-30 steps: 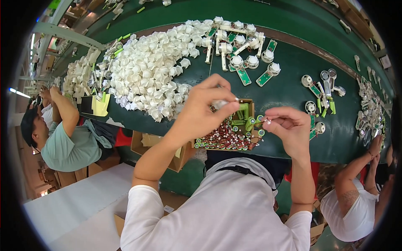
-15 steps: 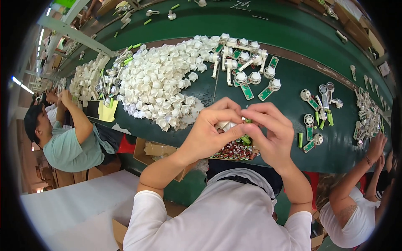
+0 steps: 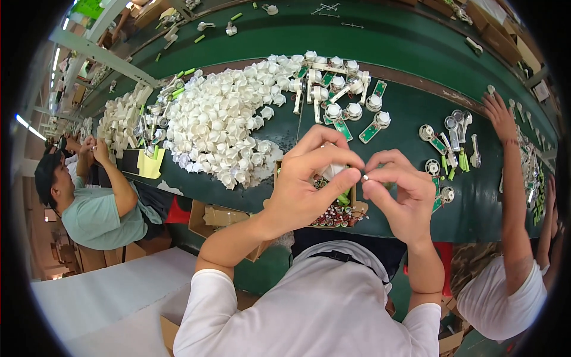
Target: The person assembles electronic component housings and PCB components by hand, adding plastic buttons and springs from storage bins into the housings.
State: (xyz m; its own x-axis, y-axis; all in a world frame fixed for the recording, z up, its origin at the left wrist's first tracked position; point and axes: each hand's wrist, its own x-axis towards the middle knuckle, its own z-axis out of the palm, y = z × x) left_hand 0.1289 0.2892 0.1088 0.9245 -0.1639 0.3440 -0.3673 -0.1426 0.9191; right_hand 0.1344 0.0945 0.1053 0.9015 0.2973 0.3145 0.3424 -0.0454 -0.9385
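Observation:
My left hand (image 3: 303, 187) is closed around a white plastic part (image 3: 334, 172), mostly hidden behind the fingers. Thumb and forefinger of my right hand (image 3: 404, 193) pinch a small silvery piece (image 3: 364, 177) right at my left fingertips; its exact kind is too small to tell. Below my hands, a box holds small round parts with red wires (image 3: 333, 219) and some bright green pieces (image 3: 343, 199). A big heap of white petal-shaped plastic cups (image 3: 220, 119) lies to the left. Beyond my hands sit white units with green circuit boards (image 3: 375, 128).
At the left a person in a light green shirt (image 3: 101, 208) works at the bench. To the right another person's arm (image 3: 510, 178) reaches across toward the far belt (image 3: 404, 47). More circuit-board units (image 3: 437, 143) lie right of me; a cardboard box (image 3: 205, 223) stands below the bench edge.
My right hand has shifted slightly right, away from the left, and the silvery piece now shows between the fingertips. The right-hand neighbour's arm has stretched out toward the far belt.

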